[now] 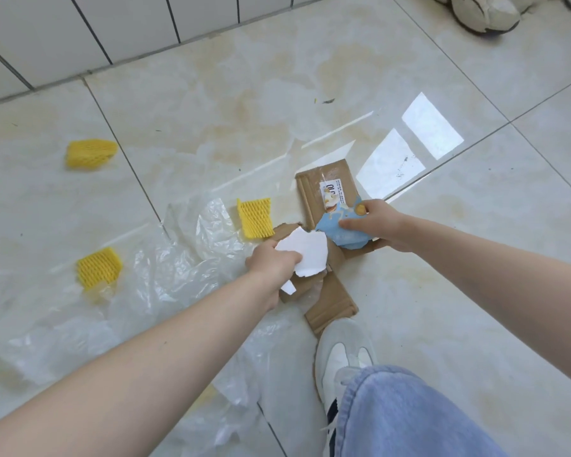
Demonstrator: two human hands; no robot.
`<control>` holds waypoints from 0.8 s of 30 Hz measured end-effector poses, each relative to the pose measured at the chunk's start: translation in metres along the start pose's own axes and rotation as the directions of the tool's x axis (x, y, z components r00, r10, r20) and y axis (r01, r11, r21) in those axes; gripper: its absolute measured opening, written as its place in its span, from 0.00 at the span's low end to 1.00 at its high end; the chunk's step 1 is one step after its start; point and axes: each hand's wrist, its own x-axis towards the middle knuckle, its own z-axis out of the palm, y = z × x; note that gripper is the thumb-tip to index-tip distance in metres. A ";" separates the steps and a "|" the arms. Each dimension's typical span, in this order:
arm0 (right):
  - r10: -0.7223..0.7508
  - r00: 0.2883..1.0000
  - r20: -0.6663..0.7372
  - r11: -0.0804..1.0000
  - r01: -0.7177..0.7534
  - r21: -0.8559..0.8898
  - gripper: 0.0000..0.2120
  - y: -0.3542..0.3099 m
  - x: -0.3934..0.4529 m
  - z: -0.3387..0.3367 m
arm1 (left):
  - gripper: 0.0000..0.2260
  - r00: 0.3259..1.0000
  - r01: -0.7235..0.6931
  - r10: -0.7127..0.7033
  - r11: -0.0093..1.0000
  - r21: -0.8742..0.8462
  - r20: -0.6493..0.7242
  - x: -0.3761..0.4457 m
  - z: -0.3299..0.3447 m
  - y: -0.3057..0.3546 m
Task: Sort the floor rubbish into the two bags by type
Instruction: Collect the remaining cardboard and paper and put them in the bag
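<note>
Head view. Both hands down at floor level over flattened cardboard [323, 192], whose long axis runs away from the person, from beside the shoe [343, 354] up toward the window glare.

Left hand [271, 262]: fingers curled round a torn white paper scrap [305, 255]; the paper sticks out to the right of the knuckles and lies over the cardboard's near half. Grip looks firm.

Right hand [373, 222]: fingers and thumb pinch a crumpled blue wrapper [340, 232], which lies to the left of the palm, on the cardboard's right edge. The two held items are just beside each other, nearly touching at the middle.

Clear plastic bag sheeting [165, 275] spreads to the left, under and past the left forearm, so the left hand is the nearer to it. Where either bag's mouth opens: cannot tell.

Three yellow foam fruit nets not yet picked up: one [255, 217] just beside the left hand, touching the cardboard's corner; one [99, 268] on the plastic further left; one [91, 154] well apart, toward the wall.

Judgement: both loads need to swing left. The near net sits in the path, and the loose film could drag along.
</note>
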 end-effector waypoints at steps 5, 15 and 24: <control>-0.024 0.999 0.023 0.995 0.022 0.095 0.13 -0.009 -0.004 0.007 | 0.09 0.997 -0.057 0.063 0.992 -0.115 0.045 -0.011 -0.003 0.002; -0.320 0.941 -0.110 0.926 0.335 0.175 0.14 -0.082 -0.019 0.022 | 0.09 0.957 -0.289 0.291 0.955 -0.066 0.017 -0.029 -0.048 0.031; -0.337 0.939 -0.069 0.882 0.341 0.326 0.14 -0.093 -0.043 0.063 | 0.15 0.953 -0.289 0.280 0.955 -0.069 -0.115 -0.048 -0.138 -0.002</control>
